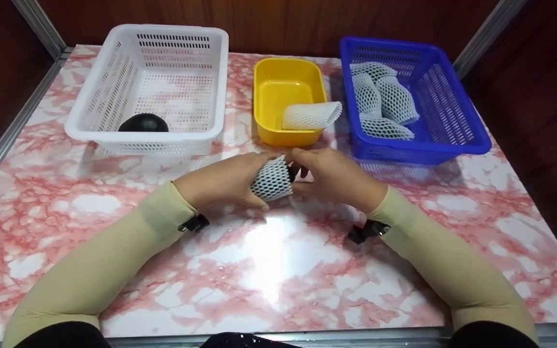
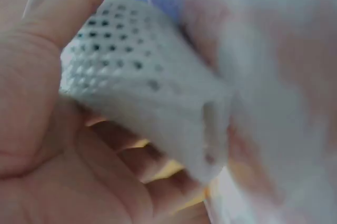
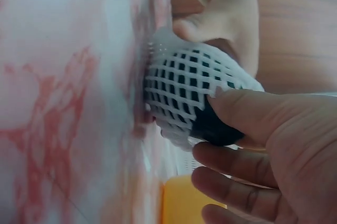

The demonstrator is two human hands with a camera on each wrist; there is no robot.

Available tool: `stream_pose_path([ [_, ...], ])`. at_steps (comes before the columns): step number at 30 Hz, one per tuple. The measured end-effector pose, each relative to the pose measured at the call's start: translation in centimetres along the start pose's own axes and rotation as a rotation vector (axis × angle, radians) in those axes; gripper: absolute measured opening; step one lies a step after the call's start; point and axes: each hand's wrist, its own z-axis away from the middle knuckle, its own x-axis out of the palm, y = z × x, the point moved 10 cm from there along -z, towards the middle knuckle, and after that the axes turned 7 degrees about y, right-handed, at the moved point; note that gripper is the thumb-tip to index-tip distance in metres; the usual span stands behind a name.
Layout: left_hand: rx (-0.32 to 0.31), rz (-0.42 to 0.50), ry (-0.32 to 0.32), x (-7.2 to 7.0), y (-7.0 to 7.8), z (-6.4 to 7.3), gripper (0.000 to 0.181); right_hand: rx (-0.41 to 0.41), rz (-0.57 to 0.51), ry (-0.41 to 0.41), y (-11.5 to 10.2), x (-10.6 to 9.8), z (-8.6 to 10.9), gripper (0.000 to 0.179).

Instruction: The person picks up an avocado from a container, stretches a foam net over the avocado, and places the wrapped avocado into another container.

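Note:
Between the two hands, just in front of the yellow tub, is a white foam net sleeve [image 1: 272,180] with a dark, smooth oval fruit [image 3: 213,126] partly inside. My left hand [image 1: 225,181] grips the sleeve, thumb on the near side. In the left wrist view the sleeve [image 2: 126,61] lies across the palm, its narrow end empty and flattened. My right hand [image 1: 336,176] pinches the fruit's bare end, thumb at the net's edge and fingers beneath, as the right wrist view shows. Most of the fruit is hidden by the netting.
A white basket [image 1: 145,136] at the back left holds another dark oval fruit [image 1: 143,123]. In the yellow tub [image 1: 278,72] an empty foam sleeve [image 1: 311,116] leans over the rim. The blue basket [image 1: 423,145] at the back right contains several net-covered pieces [image 1: 397,99].

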Motion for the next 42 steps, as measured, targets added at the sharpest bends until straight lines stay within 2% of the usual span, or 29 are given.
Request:
stream_pose_path([
  [4,-0.127,-0.150,-0.010,-0.6,-1.3,0.6,0.087,0.023,-0.013,-0.033,0.3,-0.3,0.0,0.036],
  [7,-0.174,-0.237,-0.011,-0.7,-2.0,0.9,0.071,0.048,-0.024,-0.059,0.6,-0.3,0.0,0.035],
  [9,-0.155,-0.232,-0.001,-0.6,-1.9,0.8,0.058,0.056,-0.027,-0.067,0.7,-0.2,0.0,0.034],
  [13,-0.118,-0.168,0.007,-0.4,-1.6,0.7,0.048,0.034,-0.030,-0.045,0.5,-0.3,0.1,0.031],
  [19,-0.109,-0.087,0.042,-0.7,-1.4,0.5,0.050,-0.002,-0.044,0.023,0.2,-1.2,0.1,0.031],
  [26,-0.006,0.023,0.078,-1.1,-0.4,-0.2,0.059,-0.024,-0.041,0.076,0.1,-2.0,0.0,0.028],
  [29,-0.007,0.038,0.074,-0.9,-0.3,-0.1,0.065,-0.038,-0.039,0.080,-0.1,-1.8,0.0,0.026],
  [34,-0.039,0.009,0.049,-0.2,-0.4,0.1,0.071,-0.045,-0.044,0.041,-0.2,-0.9,0.1,0.028],
  [38,-0.048,-0.079,0.025,0.8,-0.1,-0.1,0.072,-0.049,-0.032,0.006,-0.3,-0.3,0.2,0.034],
  [42,-0.056,-0.125,0.016,1.3,0.2,-0.1,0.085,-0.024,-0.014,-0.020,0.0,0.0,0.2,0.042],
])
